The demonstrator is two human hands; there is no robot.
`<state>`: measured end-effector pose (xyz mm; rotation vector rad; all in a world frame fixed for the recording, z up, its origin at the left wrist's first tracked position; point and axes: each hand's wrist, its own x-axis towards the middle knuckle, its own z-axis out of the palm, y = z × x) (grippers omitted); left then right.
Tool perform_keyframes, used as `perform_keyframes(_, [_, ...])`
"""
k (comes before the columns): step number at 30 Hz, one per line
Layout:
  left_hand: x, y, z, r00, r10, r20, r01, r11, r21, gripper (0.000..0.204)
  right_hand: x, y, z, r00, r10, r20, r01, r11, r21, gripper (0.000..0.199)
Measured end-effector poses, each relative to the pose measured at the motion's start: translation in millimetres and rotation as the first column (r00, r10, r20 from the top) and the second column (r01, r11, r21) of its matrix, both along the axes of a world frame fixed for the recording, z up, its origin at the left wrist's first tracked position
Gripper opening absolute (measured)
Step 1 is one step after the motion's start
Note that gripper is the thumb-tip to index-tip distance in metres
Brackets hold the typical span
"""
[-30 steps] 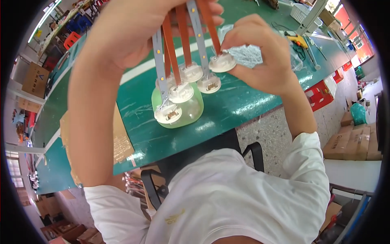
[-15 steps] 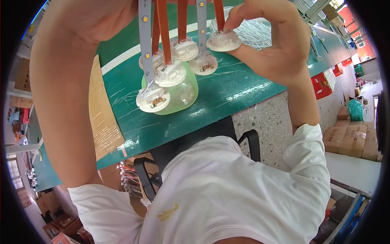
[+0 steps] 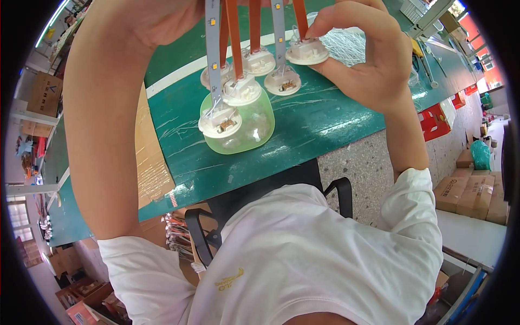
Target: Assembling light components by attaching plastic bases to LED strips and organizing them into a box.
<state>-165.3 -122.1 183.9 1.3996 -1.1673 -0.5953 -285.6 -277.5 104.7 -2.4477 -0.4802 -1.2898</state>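
Note:
Several LED strips hang from the top edge, some with their grey lamp side (image 3: 213,49) showing and some with an orange-brown back (image 3: 233,43). Each ends in a round white cap; one cap (image 3: 220,122) shows a small component and thin wires. At the top, my left hand (image 3: 168,21) is closed around the strips' upper part; its fingertips are cut off by the edge. My right hand (image 3: 368,59) pinches the rightmost white cap (image 3: 307,53) between thumb and forefinger. Behind the caps a translucent green bowl (image 3: 254,132) stands on the green table (image 3: 319,124).
A pile of thin white wires (image 3: 346,46) lies beyond my right hand. Flat cardboard (image 3: 151,168) covers the table's left part. A black chair (image 3: 346,197) stands against the near edge. Red crates (image 3: 433,123) and cardboard boxes (image 3: 471,192) are at the right.
The view has shifted a little. The hanging strips and caps sit slightly farther right and higher against the table. My right hand keeps its pinch on the same cap.

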Motion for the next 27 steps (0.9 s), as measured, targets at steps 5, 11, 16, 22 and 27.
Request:
perform_keyframes(5, [7,2,-6,0.999,0.033,-0.010,-0.033,0.999,-0.001,0.025,-15,18,5,0.998,-0.033,-0.058,0.037,0.997,0.062,0.040])
perform_keyframes(11, [20,-9,-10,0.998,-0.043,-0.036,0.041,0.998,-0.055,0.023,-12,2,3,0.976,0.105,0.190,-0.031,0.934,-0.355,0.057])
perform_keyframes(16, [23,-13,-16,0.997,-0.017,-0.071,0.011,0.996,-0.089,0.022,-27,41,-22,0.999,-0.035,0.030,0.041,0.964,-0.264,0.070])
perform_keyframes(22, [16,-13,-13,0.993,-0.081,-0.089,0.073,0.993,-0.088,0.021,-4,38,-36,0.975,-0.046,0.217,0.086,0.980,-0.179,0.067])
perform_keyframes(27, [8,-6,-10,0.996,-0.082,-0.045,0.077,0.991,-0.108,0.022,-8,45,-31,0.981,-0.069,0.182,0.104,0.975,-0.195,0.062])
